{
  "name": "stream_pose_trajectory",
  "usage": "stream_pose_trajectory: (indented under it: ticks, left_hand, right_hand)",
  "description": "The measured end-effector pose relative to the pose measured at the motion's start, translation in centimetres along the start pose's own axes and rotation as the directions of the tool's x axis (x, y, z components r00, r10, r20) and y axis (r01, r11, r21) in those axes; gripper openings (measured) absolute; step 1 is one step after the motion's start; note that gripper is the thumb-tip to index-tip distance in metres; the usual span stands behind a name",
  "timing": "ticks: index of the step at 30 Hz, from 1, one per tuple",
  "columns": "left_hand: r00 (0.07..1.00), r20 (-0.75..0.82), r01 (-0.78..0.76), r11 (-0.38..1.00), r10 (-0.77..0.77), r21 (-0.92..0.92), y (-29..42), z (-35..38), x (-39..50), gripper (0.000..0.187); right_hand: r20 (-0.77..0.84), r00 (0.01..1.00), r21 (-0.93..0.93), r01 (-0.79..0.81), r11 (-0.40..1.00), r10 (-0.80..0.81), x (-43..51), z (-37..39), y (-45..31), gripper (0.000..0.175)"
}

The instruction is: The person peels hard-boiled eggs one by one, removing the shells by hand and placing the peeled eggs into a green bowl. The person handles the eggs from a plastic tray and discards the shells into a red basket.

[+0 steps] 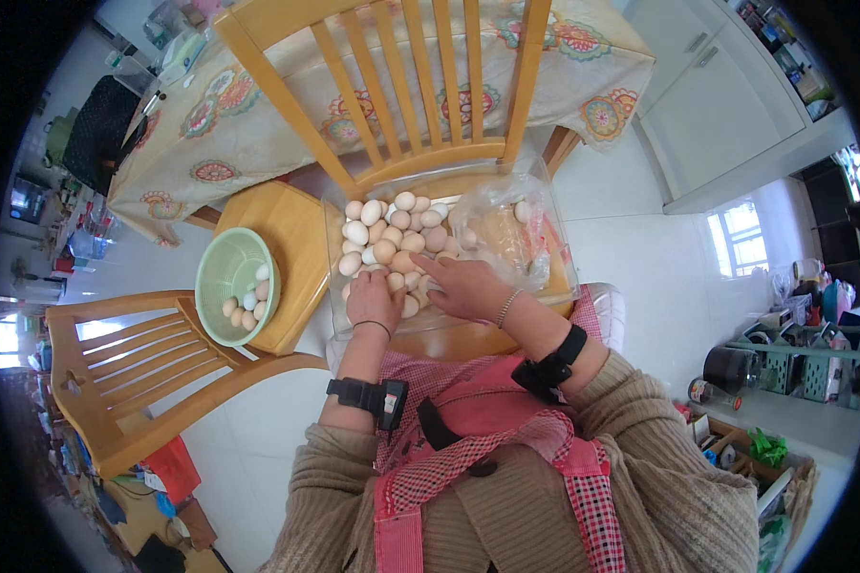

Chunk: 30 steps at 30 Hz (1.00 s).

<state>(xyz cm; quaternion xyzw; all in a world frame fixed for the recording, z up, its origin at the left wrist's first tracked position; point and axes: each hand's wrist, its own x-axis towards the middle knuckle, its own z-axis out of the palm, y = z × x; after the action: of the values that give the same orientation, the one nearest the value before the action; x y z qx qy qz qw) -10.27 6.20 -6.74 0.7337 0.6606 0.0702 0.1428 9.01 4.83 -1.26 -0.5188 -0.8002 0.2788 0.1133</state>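
Observation:
Many white and brown eggs [384, 251] lie heaped in the left part of a clear plastic bin [327, 286], which rests on a wooden chair in front of me. At the near edge of the heap, my left hand [374, 299] has its fingers bent down among the eggs; its grip is hidden. My right hand [462, 286] lies over the heap to the right, index finger extended onto an egg; whether it holds one is unclear. A clear plastic bag [505, 222] with a few eggs fills the bin's right part. To the left, a pale green plastic basket [218, 265] holds several eggs.
The basket sits on another wooden chair seat [294, 236], whose slatted backrest [158, 358] reaches left. Beyond the bin rises the nearer chair's backrest [408, 79], before a table with a flowered cloth [272, 143]. White cabinets [731, 107] stand at the far right.

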Motion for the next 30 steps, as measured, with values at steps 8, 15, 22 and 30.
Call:
stream_pose_trajectory:
  ticks: [8, 15, 22, 30]
  left_hand:
    - [0.993, -0.072, -0.089, 0.996, 0.088, -0.008, 2.9, -2.3, 0.3, 0.039]
    - [0.875, -0.025, -0.475, 0.849, 0.483, -0.232, 12.2, -0.7, 4.1, 0.023]
    - [0.763, 0.364, -0.497, 0.845, 0.534, -0.198, 16.6, 7.4, 8.0, 0.025]
    - [0.644, 0.606, -0.408, 0.88, 0.467, -0.245, 19.0, 11.8, 8.3, 0.025]
  right_hand:
    - [0.055, 0.986, 0.168, -0.163, 0.972, 0.156, -2.6, -2.9, 2.2, 0.052]
    - [-0.223, 0.923, -0.047, -0.331, 0.943, 0.313, -6.9, -2.9, 9.7, 0.046]
    - [0.09, 0.88, -0.221, -0.44, 0.871, 0.467, -11.4, -5.7, 9.8, 0.04]
    - [0.023, 0.908, 0.008, -0.419, 0.908, 0.419, -12.3, -5.3, 11.4, 0.038]
